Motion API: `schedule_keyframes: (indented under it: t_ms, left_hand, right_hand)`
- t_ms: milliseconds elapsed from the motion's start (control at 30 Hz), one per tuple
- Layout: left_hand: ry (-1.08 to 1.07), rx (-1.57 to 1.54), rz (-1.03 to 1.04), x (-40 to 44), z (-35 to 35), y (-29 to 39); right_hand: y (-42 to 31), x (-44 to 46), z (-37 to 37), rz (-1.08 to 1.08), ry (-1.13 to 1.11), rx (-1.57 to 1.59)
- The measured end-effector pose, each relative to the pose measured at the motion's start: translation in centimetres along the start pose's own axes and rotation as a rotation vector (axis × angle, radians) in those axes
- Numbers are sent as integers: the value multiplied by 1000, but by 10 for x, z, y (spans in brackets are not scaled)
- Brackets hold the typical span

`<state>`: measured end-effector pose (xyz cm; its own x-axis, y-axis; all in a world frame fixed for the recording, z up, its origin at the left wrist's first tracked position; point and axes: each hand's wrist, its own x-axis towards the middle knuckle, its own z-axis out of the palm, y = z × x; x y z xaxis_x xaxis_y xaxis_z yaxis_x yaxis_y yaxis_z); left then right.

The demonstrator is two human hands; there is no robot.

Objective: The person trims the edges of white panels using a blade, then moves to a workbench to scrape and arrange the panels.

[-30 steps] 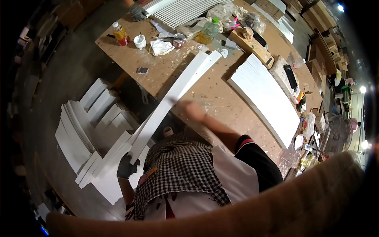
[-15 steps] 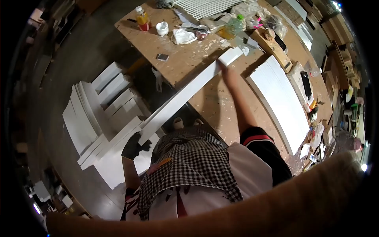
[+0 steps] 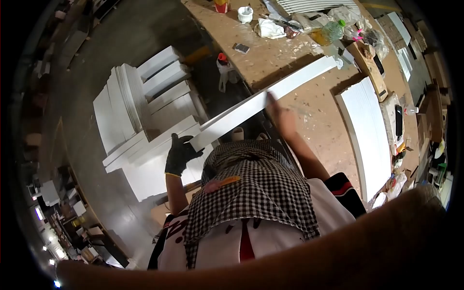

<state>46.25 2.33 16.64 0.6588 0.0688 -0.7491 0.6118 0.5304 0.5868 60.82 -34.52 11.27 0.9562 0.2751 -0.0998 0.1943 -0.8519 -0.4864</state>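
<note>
A long white board (image 3: 261, 104) slants from low left to upper right, its far end on the brown worktable (image 3: 309, 113) and its near end out past the table edge. At that near end is my left hand (image 3: 180, 153) in a dark glove, fingers and thumb around the board's corners. My right hand (image 3: 284, 118) is smeared by motion beside the middle of the board, one finger near its lower edge; its grip cannot be made out. Left of the board stand stacked white pieces (image 3: 121, 104).
A stack of white strips (image 3: 367, 137) lies on the table's right side. Behind are a white cup (image 3: 245, 14), a crumpled cloth (image 3: 270, 29), a green-capped bottle (image 3: 331, 32) and a small dark block (image 3: 240, 48). A red-capped container (image 3: 222, 60) is below the table edge.
The view has shifted, moving the table up and right in the picture. The board lies at a flatter slant. My right hand went up to the board's far end, then came back toward its middle.
</note>
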Motion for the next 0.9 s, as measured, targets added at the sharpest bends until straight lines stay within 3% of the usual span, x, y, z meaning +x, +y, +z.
schedule_keyframes:
  t_ms: [33, 67, 100, 167, 200, 233, 300, 367, 400, 433, 500, 633, 700, 767, 800, 833, 900]
  left_hand:
    - [3, -14, 4, 0, -1, -2]
    - [0, -24, 23, -1, 2, -2]
    - [-18, 25, 44, 1, 1, -3]
    - [-54, 120, 90, 3, 0, -3]
    - [-31, 131, 59, 0, 3, 1]
    - [50, 348, 180, 1, 2, 0]
    - [185, 780, 437, 6, 4, -4]
    - [264, 1033, 760, 4, 20, -14]
    - [229, 1239, 926, 7, 28, -19]
    - [192, 1441, 1098, 11, 35, -23]
    - [211, 1855, 1050, -1, 68, -19]
    - [228, 1784, 1108, 29, 63, -26]
    - [237, 1732, 1085, 20, 64, -22]
    - [167, 1689, 829, 6, 76, -5]
    - [228, 1750, 1105, 9, 63, -8]
    - [249, 1795, 1082, 1, 64, -2]
    - [47, 1727, 1078, 14, 44, 13]
  right_hand:
    - [-25, -12, 5, -26, -119, -30]
    - [-38, -25, 33, -393, 20, 98]
    - [-64, -31, 46, -502, -407, -177]
    - [-125, -36, 51, -861, -737, -183]
    - [-120, -37, 57, -894, -644, -122]
    - [-112, -38, 69, -921, -544, -60]
    - [-108, -30, 47, -777, -332, 198]
    - [-95, -18, 2, -439, -89, 563]
    - [-85, -8, -9, -443, 45, 481]
    - [-66, 0, -13, -437, 32, 345]
    - [-59, 13, -42, -298, -103, 137]
    - [-56, 29, -61, -314, -331, -198]
    - [-46, 31, -44, -385, -184, -259]
    - [-54, 29, -43, -303, -115, -330]
    - [-54, 26, -46, -354, -87, -342]
    - [-55, 23, -51, -410, -59, -354]
    - [-50, 12, -44, -476, 107, -271]
